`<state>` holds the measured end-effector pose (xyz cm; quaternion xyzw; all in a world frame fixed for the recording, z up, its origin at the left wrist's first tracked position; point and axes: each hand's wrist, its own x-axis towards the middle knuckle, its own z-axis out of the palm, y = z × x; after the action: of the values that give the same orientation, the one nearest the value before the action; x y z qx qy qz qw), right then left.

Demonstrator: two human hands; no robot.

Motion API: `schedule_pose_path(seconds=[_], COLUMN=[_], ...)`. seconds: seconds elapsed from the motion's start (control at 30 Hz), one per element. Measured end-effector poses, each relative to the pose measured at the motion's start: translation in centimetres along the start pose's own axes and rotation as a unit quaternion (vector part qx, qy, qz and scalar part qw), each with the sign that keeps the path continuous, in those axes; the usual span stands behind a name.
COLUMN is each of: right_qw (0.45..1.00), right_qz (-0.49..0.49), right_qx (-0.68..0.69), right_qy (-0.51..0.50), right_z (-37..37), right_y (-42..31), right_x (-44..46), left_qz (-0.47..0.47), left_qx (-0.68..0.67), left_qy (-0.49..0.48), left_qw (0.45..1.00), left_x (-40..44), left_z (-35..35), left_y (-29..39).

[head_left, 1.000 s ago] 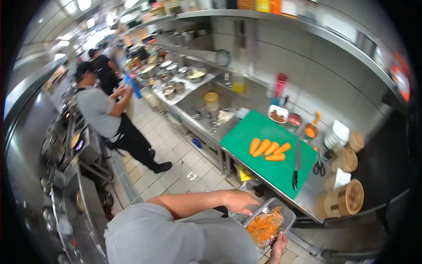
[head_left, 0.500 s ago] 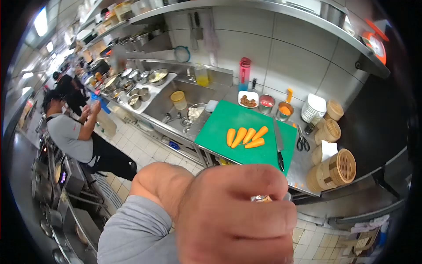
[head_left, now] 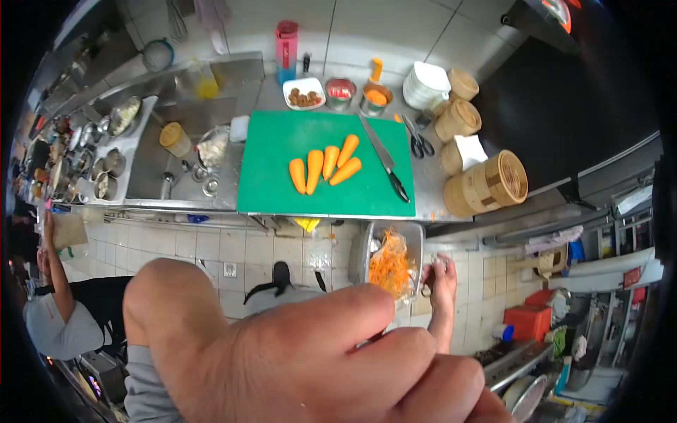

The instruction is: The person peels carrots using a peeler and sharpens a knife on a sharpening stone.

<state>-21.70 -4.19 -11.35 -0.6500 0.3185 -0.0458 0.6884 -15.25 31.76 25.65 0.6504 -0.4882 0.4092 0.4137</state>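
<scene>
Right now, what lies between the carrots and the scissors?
The head view shows the knife between the carrots and the scissors, lying on the green cutting board; past the board's right edge, a narrow strip of metal counter.

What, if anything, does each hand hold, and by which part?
Cannot be told: the left hand is curled, palm hidden; the right hand, beside the tub, appears too small.

Bamboo steamer [head_left: 485, 187] beyond the right grip [head_left: 443, 282], red box [head_left: 529, 321] to its right, pink-and-blue bottle [head_left: 287, 55] and sink [head_left: 148, 173] beyond-left
</scene>
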Motion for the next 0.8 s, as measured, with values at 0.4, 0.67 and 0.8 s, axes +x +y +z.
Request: schedule_pose_path(seconds=[0.4, 0.67, 0.8], right_qw=[0.97, 0.971, 0.935], right_qz=[-0.071, -0.015, -0.022], right_qx=[0.126, 0.238, 0.291], right_qy=[0.196, -0.028, -0.201], right_z=[17.3, 23.2, 26.6], right_y=[-12.6, -9.8, -11.1], right_x=[-8.1, -0.5, 1.8], left_qz=[-0.05, -0.47, -0.529], left_qx=[0.015, -0.302, -0.235], left_qy=[-0.321, -0.252, -0.225], left_qw=[0.946, 0.79, 0.784], left_x=[0.2, -25.9, -24.2], left_z=[-1.4, 12.2, 9.0], left_y=[-9.7, -13.5, -16.8])
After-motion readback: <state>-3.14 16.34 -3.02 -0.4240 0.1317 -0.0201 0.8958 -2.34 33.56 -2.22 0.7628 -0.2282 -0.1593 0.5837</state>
